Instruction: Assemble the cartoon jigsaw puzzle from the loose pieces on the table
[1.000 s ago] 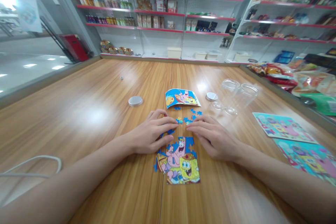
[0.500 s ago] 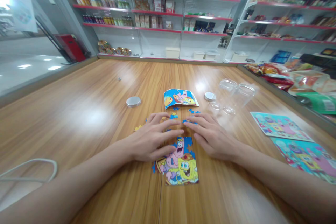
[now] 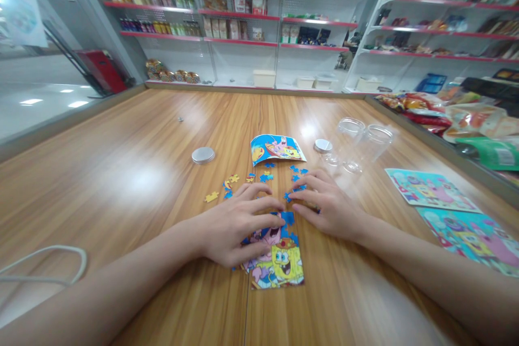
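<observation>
A partly joined jigsaw puzzle (image 3: 287, 262) with cartoon figures lies on the wooden table in front of me. My left hand (image 3: 239, 224) is over its upper left part, fingers spread and fingertips on or just above it, hiding some of the picture. To the right, my right hand (image 3: 330, 206) has its fingers apart, with a fingertip at a blue puzzle piece (image 3: 287, 196); no grip on it shows. Several loose pieces lie beyond the hands, among them a yellow puzzle piece (image 3: 211, 197). Behind them stands a curved picture card (image 3: 278, 150).
Silver lids (image 3: 203, 155) lie on both sides of the card. Clear plastic jars (image 3: 377, 140) stand at the back right. Two cartoon picture sheets (image 3: 433, 189) lie at right, beside bagged goods (image 3: 478, 124). A white cable (image 3: 83, 259) loops at left.
My left hand has come slightly nearer over the puzzle, uncovering loose pieces behind it. My right hand's fingertips have drawn nearer me with a blue piece. The view has shifted slightly.
</observation>
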The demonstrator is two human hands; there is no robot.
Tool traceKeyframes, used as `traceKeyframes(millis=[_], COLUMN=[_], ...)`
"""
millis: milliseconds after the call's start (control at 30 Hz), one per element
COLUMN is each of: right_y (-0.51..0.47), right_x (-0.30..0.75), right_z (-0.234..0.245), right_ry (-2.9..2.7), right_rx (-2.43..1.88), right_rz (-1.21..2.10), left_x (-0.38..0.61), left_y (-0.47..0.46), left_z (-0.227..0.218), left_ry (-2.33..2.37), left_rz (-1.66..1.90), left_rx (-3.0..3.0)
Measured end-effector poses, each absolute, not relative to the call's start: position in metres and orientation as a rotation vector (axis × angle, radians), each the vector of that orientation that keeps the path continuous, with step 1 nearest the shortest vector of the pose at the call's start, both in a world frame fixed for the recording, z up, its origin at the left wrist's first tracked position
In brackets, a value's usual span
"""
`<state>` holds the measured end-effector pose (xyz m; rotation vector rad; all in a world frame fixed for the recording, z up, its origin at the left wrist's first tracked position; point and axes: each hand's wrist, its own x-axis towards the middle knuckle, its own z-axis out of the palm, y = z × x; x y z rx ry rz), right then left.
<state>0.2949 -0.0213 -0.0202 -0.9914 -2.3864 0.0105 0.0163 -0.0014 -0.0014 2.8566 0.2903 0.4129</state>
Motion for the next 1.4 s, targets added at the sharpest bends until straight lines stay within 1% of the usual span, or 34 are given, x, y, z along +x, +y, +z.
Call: traceKeyframes(millis=[933, 1267, 1400], right_y=[-0.0251, -0.0206, -0.0220], right_x=[0.2940, 0.2951, 0.2921], right_z=[-0.0156, -0.0201, -0.0206], right_ry=[-2.371, -2.362, -2.381], right_rx=[-1.214, -1.095, -0.954], right_rz=[-0.006, -0.029, 0.025], left_x=[0.0162, 0.0159, 0.0158], left_y=[0.0029, 0.0026, 0.0024], left_z=[-0.0038, -0.0033, -0.0026], left_ry=[0.300, 0.286, 0.294], left_rz=[0.428, 0.465, 0.451], left_rx=[2.824, 2.800, 2.808])
